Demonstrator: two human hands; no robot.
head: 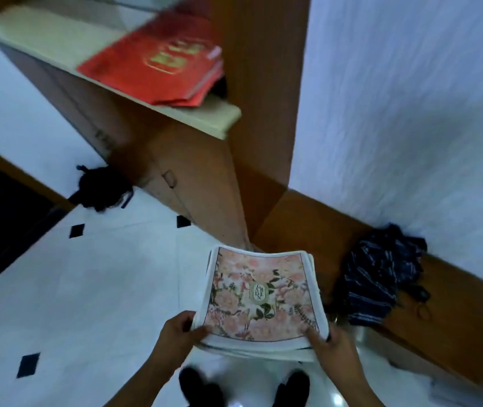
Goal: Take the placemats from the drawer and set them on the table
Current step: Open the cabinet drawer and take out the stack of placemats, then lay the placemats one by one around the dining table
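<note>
Looking down from head height, a person holds one stack of placemats (259, 292) in front of the body, above a white tiled floor (102, 289) with small dark diamond insets. The stack lies flat, slightly bowed. Several white edges show at its near side, but the exact number of mats cannot be counted. The top mat has a pink flower print inside a white border, with one small oval label in the middle. Its far edge points towards a wooden cabinet; which side is the longer is hard to judge in this wide view.

Two hands grip the near corners. The left hand (180, 330) curls round the left corner, thumb on top. The right hand (329, 345) pinches the right corner, fingers spread over the print.

Two dark shoes (202, 389) show below. One pale shelf (205, 118) carries a pile of red folders (158, 63). One striped cloth (381, 274) lies on a low wooden ledge (307, 224).
</note>
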